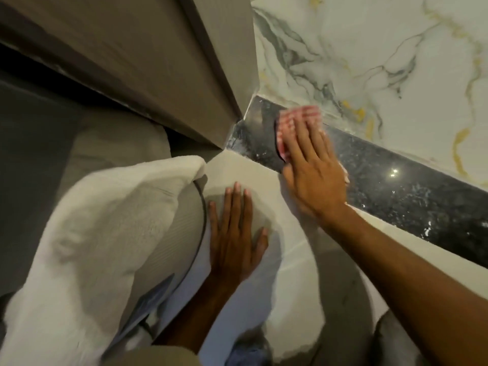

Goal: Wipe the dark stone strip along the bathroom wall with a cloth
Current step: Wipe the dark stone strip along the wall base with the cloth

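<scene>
The dark speckled stone strip (390,186) runs along the foot of the marble wall, from the door frame corner down to the right edge. My right hand (314,170) lies flat on a pink-and-white checked cloth (295,120), pressing it against the strip's left part near the corner. The cloth shows mainly beyond my fingertips and is blurred. White specks and smears mark the strip at its left end and lower right. My left hand (235,233) rests flat on the pale floor tile (237,167), fingers spread, holding nothing.
A white marble wall (383,48) with grey and gold veins rises behind the strip. A beige door frame (184,64) meets the strip at the corner. A white towel (105,220) lies on the floor at the left. My knees show at the bottom.
</scene>
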